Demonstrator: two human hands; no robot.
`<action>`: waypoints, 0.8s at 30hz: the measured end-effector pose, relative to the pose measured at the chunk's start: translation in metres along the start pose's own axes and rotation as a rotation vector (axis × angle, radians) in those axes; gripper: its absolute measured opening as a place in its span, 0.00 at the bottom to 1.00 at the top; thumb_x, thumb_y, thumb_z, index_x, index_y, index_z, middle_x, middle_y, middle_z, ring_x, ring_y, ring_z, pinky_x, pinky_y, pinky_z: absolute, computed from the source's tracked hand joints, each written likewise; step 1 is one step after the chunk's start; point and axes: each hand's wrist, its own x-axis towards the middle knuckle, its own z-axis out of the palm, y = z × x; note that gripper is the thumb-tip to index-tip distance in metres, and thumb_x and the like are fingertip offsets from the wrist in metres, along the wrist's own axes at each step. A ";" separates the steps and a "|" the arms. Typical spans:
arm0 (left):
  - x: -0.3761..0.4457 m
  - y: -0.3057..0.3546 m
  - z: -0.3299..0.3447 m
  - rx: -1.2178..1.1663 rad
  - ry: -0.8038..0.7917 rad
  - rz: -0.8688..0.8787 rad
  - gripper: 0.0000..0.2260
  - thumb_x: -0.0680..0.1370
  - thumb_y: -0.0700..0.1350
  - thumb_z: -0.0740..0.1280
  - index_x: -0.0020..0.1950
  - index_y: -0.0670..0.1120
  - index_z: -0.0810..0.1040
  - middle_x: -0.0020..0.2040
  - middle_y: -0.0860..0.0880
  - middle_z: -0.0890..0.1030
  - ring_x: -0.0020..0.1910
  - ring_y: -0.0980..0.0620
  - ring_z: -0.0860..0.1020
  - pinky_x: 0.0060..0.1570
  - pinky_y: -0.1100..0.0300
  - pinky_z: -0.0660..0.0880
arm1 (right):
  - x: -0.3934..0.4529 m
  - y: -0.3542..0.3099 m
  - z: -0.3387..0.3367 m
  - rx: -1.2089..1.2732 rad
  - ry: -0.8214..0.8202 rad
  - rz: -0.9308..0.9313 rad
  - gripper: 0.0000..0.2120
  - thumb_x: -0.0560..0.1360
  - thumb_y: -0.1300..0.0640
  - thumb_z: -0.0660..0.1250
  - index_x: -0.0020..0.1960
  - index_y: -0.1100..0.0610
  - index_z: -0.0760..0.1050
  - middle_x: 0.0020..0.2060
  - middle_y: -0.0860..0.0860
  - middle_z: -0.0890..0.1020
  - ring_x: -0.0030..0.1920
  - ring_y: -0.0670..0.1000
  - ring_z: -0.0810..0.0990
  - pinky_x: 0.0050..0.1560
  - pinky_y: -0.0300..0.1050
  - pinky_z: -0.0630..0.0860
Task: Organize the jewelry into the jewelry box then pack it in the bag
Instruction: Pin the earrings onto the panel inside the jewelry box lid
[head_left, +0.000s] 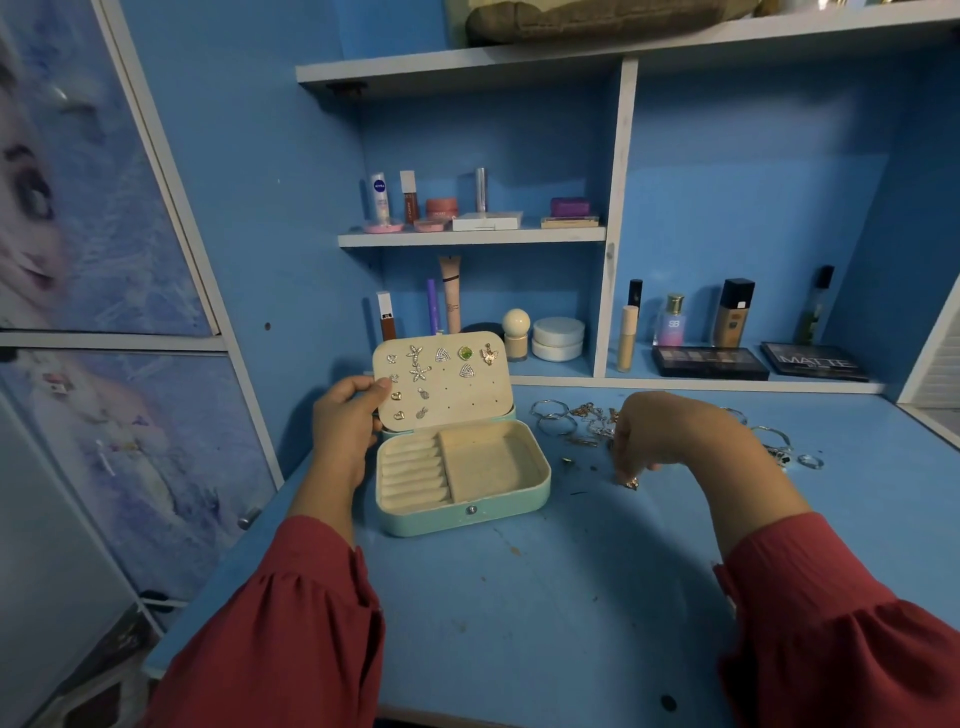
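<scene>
A mint jewelry box (462, 512) stands open on the blue desk. Its cream lid (441, 382) carries several stud earrings. The ring rolls and the square tray inside hold nothing. My left hand (345, 421) grips the lid's left edge, thumb on the inner face. My right hand (670, 434) reaches down to the right of the box, fingertips pinching a small gold earring (630, 483) just above the desk. Behind that hand lies a loose pile of jewelry (571, 421): silver bangles, chains and rings. No bag can be made out.
Two eyeshadow palettes (709, 362) and bottles stand on the low shelf at back right. Jars and tubes (558, 339) sit behind the box. A few small pieces (567, 460) lie between box and hand. A cupboard door (104, 208) fills the left.
</scene>
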 end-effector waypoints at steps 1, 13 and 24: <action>0.000 0.000 0.000 0.001 -0.001 0.000 0.03 0.77 0.41 0.69 0.44 0.47 0.78 0.39 0.48 0.81 0.28 0.55 0.70 0.30 0.60 0.68 | 0.001 0.000 0.001 -0.014 0.002 0.008 0.10 0.69 0.56 0.74 0.48 0.60 0.84 0.33 0.51 0.80 0.36 0.49 0.76 0.40 0.41 0.73; 0.003 -0.004 -0.001 0.012 -0.003 0.000 0.04 0.77 0.42 0.69 0.50 0.43 0.79 0.43 0.47 0.82 0.29 0.56 0.71 0.30 0.61 0.69 | 0.001 0.002 0.003 0.063 0.041 -0.017 0.12 0.72 0.55 0.71 0.50 0.63 0.81 0.39 0.54 0.77 0.36 0.51 0.72 0.37 0.43 0.70; 0.007 -0.007 -0.006 -0.021 -0.072 -0.021 0.03 0.77 0.42 0.68 0.50 0.45 0.78 0.40 0.48 0.81 0.26 0.58 0.69 0.22 0.68 0.65 | 0.009 -0.009 0.006 0.756 0.414 -0.143 0.01 0.73 0.61 0.71 0.44 0.57 0.82 0.35 0.48 0.82 0.32 0.41 0.76 0.25 0.29 0.67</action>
